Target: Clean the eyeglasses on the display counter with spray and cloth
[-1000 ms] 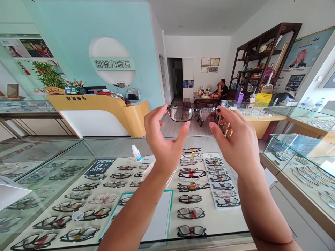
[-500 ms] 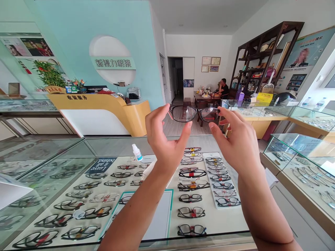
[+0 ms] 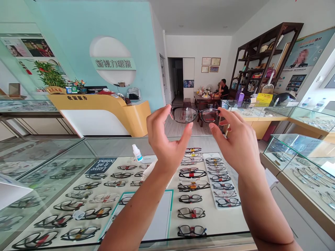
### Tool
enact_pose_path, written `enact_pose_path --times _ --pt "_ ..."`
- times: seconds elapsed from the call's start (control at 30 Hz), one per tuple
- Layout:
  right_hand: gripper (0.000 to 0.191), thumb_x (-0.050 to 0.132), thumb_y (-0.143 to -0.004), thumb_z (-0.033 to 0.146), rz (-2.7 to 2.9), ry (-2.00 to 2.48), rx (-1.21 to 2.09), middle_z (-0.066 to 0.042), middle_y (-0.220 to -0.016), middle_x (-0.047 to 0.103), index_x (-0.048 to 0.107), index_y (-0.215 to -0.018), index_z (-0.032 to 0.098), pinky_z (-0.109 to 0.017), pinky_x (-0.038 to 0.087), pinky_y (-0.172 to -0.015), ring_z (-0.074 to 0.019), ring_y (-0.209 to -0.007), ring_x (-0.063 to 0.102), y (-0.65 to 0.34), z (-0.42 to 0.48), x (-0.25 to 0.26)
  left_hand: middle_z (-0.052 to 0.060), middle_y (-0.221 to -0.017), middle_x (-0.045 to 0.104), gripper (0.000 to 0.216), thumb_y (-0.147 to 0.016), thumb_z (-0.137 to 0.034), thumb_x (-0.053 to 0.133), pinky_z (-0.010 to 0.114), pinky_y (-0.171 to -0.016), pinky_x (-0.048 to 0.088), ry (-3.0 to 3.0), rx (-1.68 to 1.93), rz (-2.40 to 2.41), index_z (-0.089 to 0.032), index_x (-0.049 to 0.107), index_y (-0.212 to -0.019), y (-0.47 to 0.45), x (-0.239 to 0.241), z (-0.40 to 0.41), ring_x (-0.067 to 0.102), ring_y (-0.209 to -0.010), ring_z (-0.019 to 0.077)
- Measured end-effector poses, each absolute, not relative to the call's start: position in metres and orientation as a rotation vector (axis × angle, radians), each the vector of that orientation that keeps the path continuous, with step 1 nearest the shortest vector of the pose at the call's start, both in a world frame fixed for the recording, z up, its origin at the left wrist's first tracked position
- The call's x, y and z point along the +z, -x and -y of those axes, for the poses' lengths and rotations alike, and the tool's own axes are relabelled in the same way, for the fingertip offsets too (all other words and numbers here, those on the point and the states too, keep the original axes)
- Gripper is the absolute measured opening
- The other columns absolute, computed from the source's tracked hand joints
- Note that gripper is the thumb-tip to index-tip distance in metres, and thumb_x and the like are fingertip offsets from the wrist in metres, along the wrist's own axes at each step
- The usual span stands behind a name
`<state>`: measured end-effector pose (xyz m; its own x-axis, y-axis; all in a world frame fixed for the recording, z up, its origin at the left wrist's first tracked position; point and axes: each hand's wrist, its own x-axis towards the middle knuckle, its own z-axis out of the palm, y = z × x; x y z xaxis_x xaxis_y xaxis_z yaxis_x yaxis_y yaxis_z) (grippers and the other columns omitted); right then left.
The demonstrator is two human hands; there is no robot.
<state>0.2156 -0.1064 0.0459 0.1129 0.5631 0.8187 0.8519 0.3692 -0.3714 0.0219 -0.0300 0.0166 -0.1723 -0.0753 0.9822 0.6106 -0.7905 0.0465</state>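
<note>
I hold a pair of dark-framed glasses (image 3: 195,115) up at arm's length, level with the room beyond. My left hand (image 3: 164,139) pinches the left lens rim between index finger and thumb. My right hand (image 3: 237,141) grips the right end of the frame with thumb and fingers. Both hands hover above a glass display counter (image 3: 110,148). Under the glass lie rows of several spectacle frames (image 3: 192,173) and a white tray of frames (image 3: 221,181).
A small white dropper bottle (image 3: 136,153) stands on the counter by my left wrist. A yellow reception desk (image 3: 104,111) is at the back left, more glass cases (image 3: 300,157) at the right. A person (image 3: 223,88) sits at a far table near dark wooden shelves (image 3: 261,59).
The glasses and my left hand have drifted slightly right and the left fingers have closed tighter on the lens rim. The right hand has barely moved.
</note>
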Motion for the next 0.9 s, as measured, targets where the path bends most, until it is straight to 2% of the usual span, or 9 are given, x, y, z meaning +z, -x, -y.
enact_pose_path --times 0.3,0.53,0.9 --pt "0.052 0.061 -0.108 0.042 1.564 1.319 -0.342 -0.016 -0.127 0.083 0.074 -0.154 0.020 -0.051 0.064 -0.088 -0.0328 -0.103 0.080 -0.2154 0.1070 0.0465 0.012 -0.140 0.076 0.065 -0.096 -0.037 0.090 0.048 -0.101 0.063 1.659 -2.012 0.593 -0.028 0.064 -0.154 -0.0219 0.0150 0.0289 0.073 -0.128 0.0314" --pt "0.050 0.062 -0.108 0.042 1.548 1.291 -0.358 -0.015 -0.124 0.083 0.075 -0.152 0.023 -0.051 0.064 -0.088 -0.0319 -0.102 0.079 -0.2148 0.1080 0.0459 0.013 -0.143 0.076 0.063 -0.098 -0.046 0.086 0.048 -0.100 0.061 1.713 -2.035 0.753 -0.026 0.063 -0.153 -0.0216 0.0128 0.0287 0.071 -0.134 0.0325" --pt "0.049 0.062 -0.108 0.042 1.546 1.282 -0.350 -0.014 -0.124 0.083 0.075 -0.151 0.024 -0.050 0.064 -0.085 -0.0315 -0.101 0.078 -0.2150 0.1096 0.0472 0.013 -0.141 0.077 0.062 -0.096 -0.048 0.087 0.048 -0.099 0.060 1.728 -2.090 0.754 -0.027 0.064 -0.151 -0.0230 0.0129 0.0286 0.071 -0.132 0.0326"
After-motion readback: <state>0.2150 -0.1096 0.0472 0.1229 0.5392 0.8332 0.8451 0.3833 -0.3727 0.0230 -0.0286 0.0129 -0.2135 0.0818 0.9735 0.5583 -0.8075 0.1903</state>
